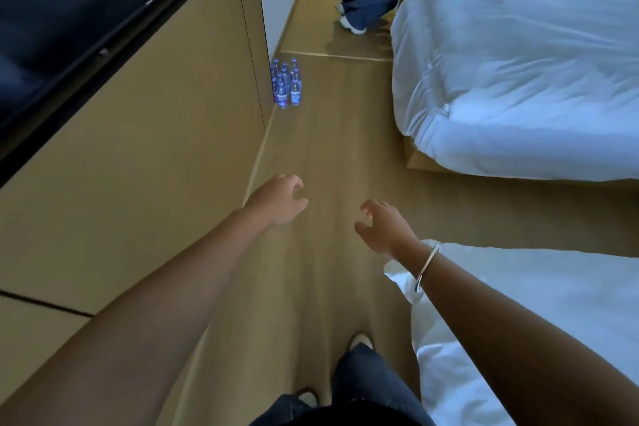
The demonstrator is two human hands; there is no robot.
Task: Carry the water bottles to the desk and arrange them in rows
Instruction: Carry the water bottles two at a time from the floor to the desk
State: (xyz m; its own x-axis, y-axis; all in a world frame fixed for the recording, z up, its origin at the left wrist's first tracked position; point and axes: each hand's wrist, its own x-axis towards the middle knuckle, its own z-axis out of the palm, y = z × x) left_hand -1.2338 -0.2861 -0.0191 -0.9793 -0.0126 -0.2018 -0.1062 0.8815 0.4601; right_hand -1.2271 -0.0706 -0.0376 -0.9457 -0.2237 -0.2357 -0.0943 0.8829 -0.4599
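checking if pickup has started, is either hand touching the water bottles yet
Apart. The head view shows both the left hand and right hand held out empty, with a long stretch of bare floor before the water bottles.

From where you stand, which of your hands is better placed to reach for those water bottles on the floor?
Probably the left hand. The water bottles stand by the wall on the left, and that hand is on the same side, open and empty. The right hand, also empty, hangs nearer the bed.
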